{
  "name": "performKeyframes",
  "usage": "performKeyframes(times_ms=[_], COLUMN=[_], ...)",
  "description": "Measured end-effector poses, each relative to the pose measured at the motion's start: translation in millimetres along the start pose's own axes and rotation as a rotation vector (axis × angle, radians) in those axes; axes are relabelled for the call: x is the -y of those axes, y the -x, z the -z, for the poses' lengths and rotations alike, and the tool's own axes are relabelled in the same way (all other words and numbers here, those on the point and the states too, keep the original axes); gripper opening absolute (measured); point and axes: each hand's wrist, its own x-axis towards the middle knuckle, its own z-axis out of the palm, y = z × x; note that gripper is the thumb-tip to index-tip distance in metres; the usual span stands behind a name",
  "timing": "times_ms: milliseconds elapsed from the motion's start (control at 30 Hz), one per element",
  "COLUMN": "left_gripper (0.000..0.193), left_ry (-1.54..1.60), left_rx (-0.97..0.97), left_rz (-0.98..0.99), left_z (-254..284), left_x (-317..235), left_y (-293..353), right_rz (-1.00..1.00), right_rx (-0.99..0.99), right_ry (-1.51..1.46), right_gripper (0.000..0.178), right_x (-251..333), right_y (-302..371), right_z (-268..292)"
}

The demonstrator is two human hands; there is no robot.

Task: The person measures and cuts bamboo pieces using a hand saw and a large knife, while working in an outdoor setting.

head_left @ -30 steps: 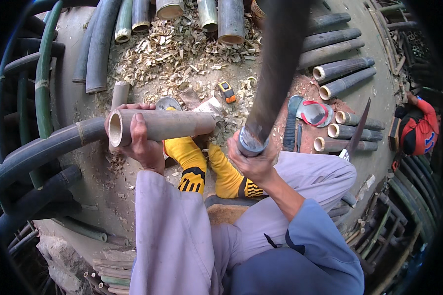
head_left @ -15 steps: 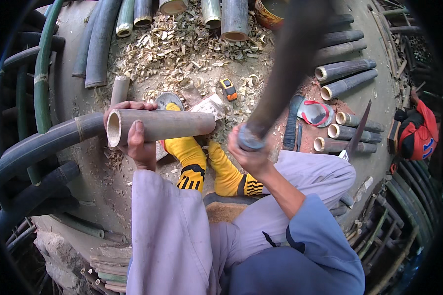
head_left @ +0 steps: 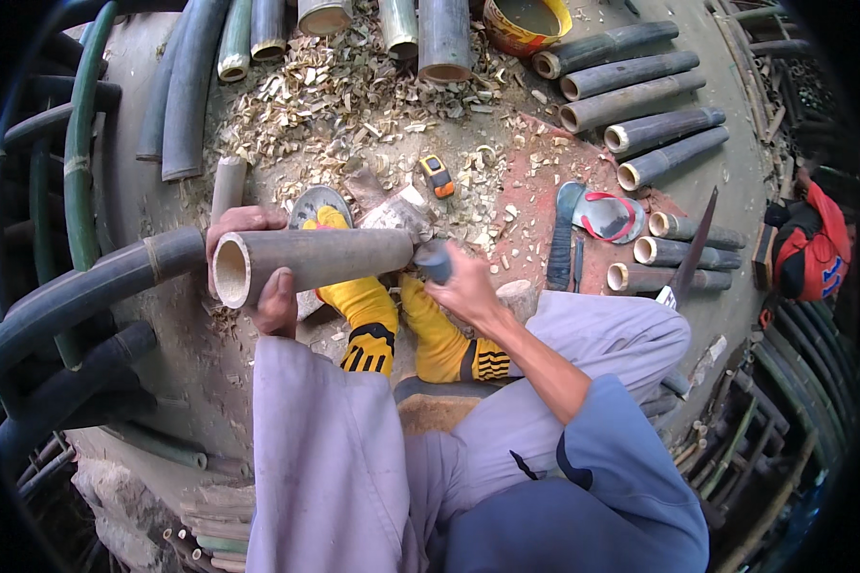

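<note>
A short bamboo tube [head_left: 325, 258] lies across in front of me, its hollow end toward the left. My left hand [head_left: 275, 304] grips it near that end, thumb on the near side and fingers over the far side. At the tube's other end, my right hand [head_left: 470, 286] is closed around the dark round handle [head_left: 434, 262] of a chopping knife. The handle's butt faces me, and the blade is hidden behind hand and tube. A pale worn block [head_left: 398, 212] shows just beyond the tube. My feet in yellow socks [head_left: 358, 310] are below it.
Wood chips [head_left: 354, 105] cover the ground ahead, with a tape measure [head_left: 437, 177] among them. Cut bamboo tubes [head_left: 631, 74] line the right, near a flip-flop [head_left: 610, 218] and a handsaw [head_left: 696, 253]. Long bamboo poles [head_left: 86, 277] crowd the left. A yellow bucket [head_left: 527, 27] stands far back.
The knife, raised and blurred before, has come down to the tube's right end. My right hand has moved slightly left with it. The left hand keeps its hold on the tube.
</note>
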Motion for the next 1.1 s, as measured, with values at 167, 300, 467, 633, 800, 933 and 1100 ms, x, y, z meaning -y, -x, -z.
performKeyframes(times_ms=[167, 300, 467, 633, 800, 933, 1100], left_gripper=[0.052, 0.047, 0.040, 0.034, 0.033, 0.032, 0.032], left_ry=[0.012, 0.093, 0.044, 0.063, 0.057, 0.028, 0.046], left_rx=[-0.265, -0.500, -0.536, -0.528, -0.583, -0.570, -0.501], left_rz=[0.361, 0.178, 0.166, 0.162, 0.196, 0.209, 0.175], left_z=[-1.5, -9.8, -13.9, -18.8, -11.4, -17.9, -20.3], left_x=[-3.9, -0.7, -6.5, 0.5, 1.0, -3.5, 3.4], left_y=[-6.5, 1.2, -1.4, -7.2, -8.7, -10.0, -17.4], right_rz=[-0.032, 0.211, 0.568, 0.046, 0.400, 0.503, 0.161], right_rx=[-0.009, -0.171, -0.407, -0.075, -0.268, -0.358, -0.090], right_ry=[0.089, -0.078, -0.105, 0.092, -0.027, -0.127, 0.175], right_gripper=[0.040, 0.037, 0.035, 0.030, 0.031, 0.031, 0.034], right_x=[-28.6, 25.2, 40.3, -29.6, 42.6, 37.6, -42.2], right_y=[-4.6, 15.3, 17.1, -10.8, 16.5, 15.0, -11.9], right_z=[5.2, 14.2, 6.3, 0.0, 19.6, 8.6, -3.6])
